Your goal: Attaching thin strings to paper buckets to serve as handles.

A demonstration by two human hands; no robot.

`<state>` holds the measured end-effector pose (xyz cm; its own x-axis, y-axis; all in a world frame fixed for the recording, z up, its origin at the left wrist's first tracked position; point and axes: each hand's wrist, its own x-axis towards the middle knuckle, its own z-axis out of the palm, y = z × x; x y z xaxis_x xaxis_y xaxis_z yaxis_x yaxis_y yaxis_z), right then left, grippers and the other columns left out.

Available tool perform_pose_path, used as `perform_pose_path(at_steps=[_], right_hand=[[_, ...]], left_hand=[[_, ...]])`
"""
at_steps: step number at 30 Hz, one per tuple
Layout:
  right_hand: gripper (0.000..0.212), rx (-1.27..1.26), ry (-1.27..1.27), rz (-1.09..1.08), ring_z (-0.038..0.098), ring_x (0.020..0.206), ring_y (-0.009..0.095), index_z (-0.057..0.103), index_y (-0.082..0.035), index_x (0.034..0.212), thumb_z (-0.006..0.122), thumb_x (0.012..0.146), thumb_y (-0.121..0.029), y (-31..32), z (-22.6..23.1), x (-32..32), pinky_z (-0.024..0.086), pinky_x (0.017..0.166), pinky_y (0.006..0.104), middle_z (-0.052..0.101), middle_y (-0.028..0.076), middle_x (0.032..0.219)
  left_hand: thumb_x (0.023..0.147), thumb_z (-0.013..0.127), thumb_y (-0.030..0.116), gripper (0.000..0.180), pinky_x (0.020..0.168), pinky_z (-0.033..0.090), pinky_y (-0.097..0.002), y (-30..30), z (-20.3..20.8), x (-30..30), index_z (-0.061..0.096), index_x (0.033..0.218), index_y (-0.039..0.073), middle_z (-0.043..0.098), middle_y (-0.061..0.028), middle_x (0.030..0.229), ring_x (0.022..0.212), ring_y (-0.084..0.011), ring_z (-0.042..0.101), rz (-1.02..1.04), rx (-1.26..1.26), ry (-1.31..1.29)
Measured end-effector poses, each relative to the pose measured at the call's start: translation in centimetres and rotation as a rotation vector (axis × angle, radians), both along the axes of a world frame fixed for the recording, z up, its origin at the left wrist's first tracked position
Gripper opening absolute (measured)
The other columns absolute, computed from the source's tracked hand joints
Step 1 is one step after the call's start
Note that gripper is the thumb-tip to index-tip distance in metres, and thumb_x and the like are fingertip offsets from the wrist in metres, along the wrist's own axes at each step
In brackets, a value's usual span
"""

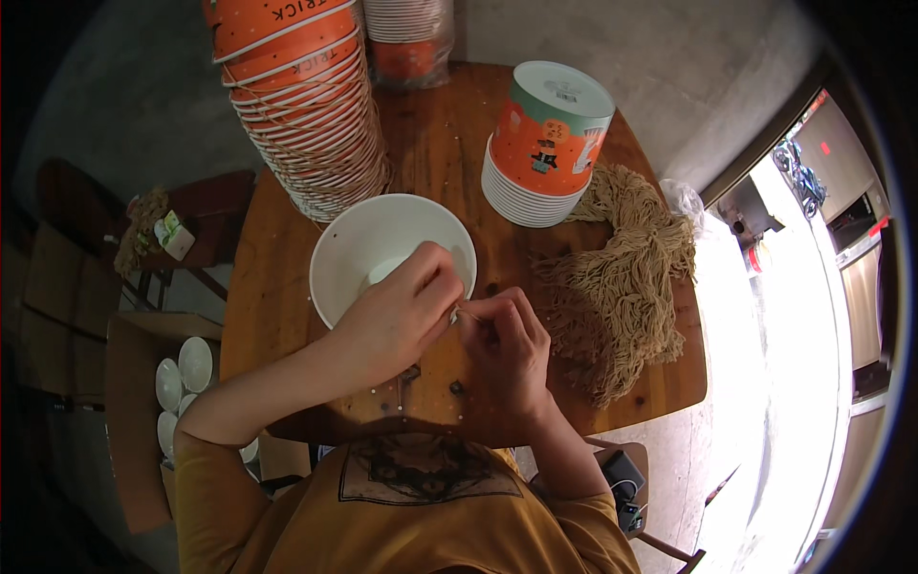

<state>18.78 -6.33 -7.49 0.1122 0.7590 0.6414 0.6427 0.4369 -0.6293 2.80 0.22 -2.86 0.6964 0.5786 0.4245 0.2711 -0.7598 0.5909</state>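
A white paper bucket (359, 244) lies with its open mouth toward me in the middle of the table. Just over its right rim my left hand (413, 304) is closed in a pinch, the forearm crossing in front of the bucket. My right hand (509, 346) meets it fingertip to fingertip, also pinched. Between the two sets of fingers shows a short bit of thin tan cord (466, 311); the rest is hidden by the fingers. To the right spreads a heap of tan cords (636, 277).
A tall stack of orange buckets with cord handles (306, 124) leans at the back left. Upside-down nested buckets (550, 143) stand at the back right. Bagged buckets (409, 43) are behind. A cardboard box (139, 411) holding white buckets sits on the floor at left.
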Motion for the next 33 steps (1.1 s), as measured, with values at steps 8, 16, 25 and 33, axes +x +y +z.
perform_pose_path(at_steps=[8, 16, 25, 33], right_hand=[[0.024, 0.078, -0.095, -0.009, 0.060, 0.065, 0.020, 0.057, -0.008, 0.086, 0.072, 0.072, 0.004, 0.07, -0.28, 0.11, 0.050, 0.053, 0.0308, 0.055, 0.004, 0.078], [0.026, 0.094, -0.159, -0.024, 0.061, 0.065, 0.021, 0.057, -0.009, 0.088, 0.072, 0.071, 0.004, 0.06, -0.83, 0.19, 0.050, 0.052, 0.0309, 0.054, 0.004, 0.079], [0.020, -0.022, 0.111, 0.007, 0.059, 0.061, 0.019, 0.057, -0.008, 0.091, 0.070, 0.079, 0.001, 0.31, -0.39, -0.35, 0.050, 0.052, 0.0300, 0.057, 0.006, 0.080], [0.017, -0.082, 0.230, -0.002, 0.057, 0.059, 0.018, 0.056, -0.007, 0.091, 0.069, 0.083, 0.000, 0.42, -0.09, -0.55, 0.049, 0.052, 0.0290, 0.058, 0.006, 0.082]], left_hand=[[0.088, 0.063, 0.000, 0.010, 0.058, 0.046, -0.0312, -0.40, -0.14, -0.29, 0.054, 0.093, 0.003, 0.061, -0.0070, 0.082, 0.071, -0.0180, 0.060, 0.114, -0.230, 0.010], [0.085, 0.063, -0.001, 0.014, 0.063, 0.048, -0.0336, -0.56, 0.08, -0.07, 0.050, 0.092, 0.002, 0.059, -0.0095, 0.082, 0.072, -0.0219, 0.060, 0.125, -0.371, -0.051], [0.087, 0.059, -0.004, 0.030, 0.070, 0.049, -0.0303, -0.45, 0.21, -0.01, 0.048, 0.115, 0.004, 0.057, -0.0061, 0.082, 0.076, -0.0162, 0.058, 0.067, -0.421, -0.102], [0.089, 0.058, -0.004, 0.035, 0.075, 0.049, -0.0285, 0.21, -0.06, -0.14, 0.046, 0.121, 0.004, 0.059, -0.0039, 0.085, 0.079, -0.0126, 0.058, -0.002, -0.449, -0.141]])
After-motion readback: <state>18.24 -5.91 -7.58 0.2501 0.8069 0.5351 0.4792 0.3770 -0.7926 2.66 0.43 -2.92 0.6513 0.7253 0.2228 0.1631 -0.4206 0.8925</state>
